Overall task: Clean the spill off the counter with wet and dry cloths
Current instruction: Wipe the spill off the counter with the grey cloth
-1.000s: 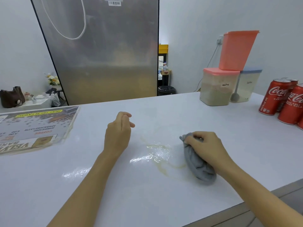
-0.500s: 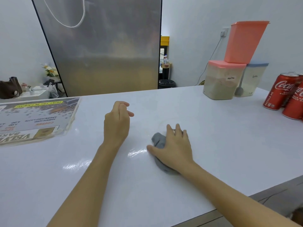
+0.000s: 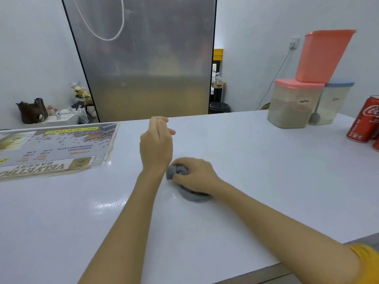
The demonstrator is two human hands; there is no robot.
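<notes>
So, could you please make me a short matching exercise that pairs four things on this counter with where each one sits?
Things:
1. grey cloth
2. menu sheet
3. cola can
4. mocha container

Places:
A. far right edge
B. left side, lying flat
C. under the right hand, mid-counter
D. back right, beneath a pink tub

Pairs: 1-C, 2-B, 3-A, 4-D

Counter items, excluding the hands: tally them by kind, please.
Grey cloth: 1
Laminated menu: 1
Storage containers: 3
Red cola cans, others possibly cut off at the edge: 2
Total: 7
</notes>
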